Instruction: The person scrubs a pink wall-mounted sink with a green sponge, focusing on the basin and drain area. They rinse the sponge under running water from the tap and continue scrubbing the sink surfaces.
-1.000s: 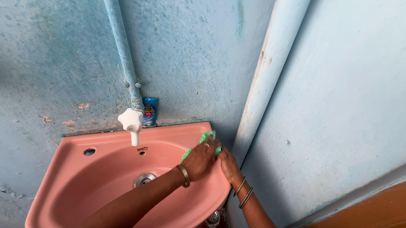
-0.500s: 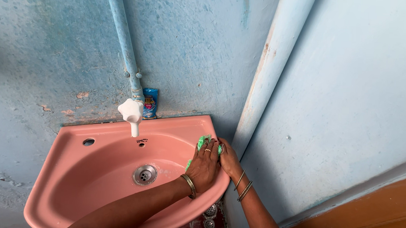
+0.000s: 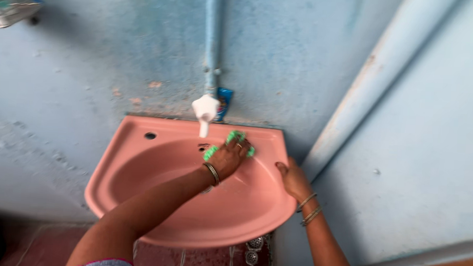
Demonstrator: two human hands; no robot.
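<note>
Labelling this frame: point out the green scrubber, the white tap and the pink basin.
green scrubber [image 3: 231, 136]: head view, on the green edge showing above the left hand's fingers.
white tap [image 3: 205, 108]: head view, on the tap's white handle body.
pink basin [image 3: 140, 145]: head view, on the bare back-left rim.

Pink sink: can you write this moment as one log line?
left hand: pressing green scrubber on pink ceramic sink | right hand: on rim

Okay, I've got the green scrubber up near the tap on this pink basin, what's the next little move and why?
Probably sweep the left hand with the green scrubber leftward along the back ledge, past the white tap toward the small hole. The scrubber sits on the right part of the pink basin ledge, and the right hand braces the right rim.
</note>
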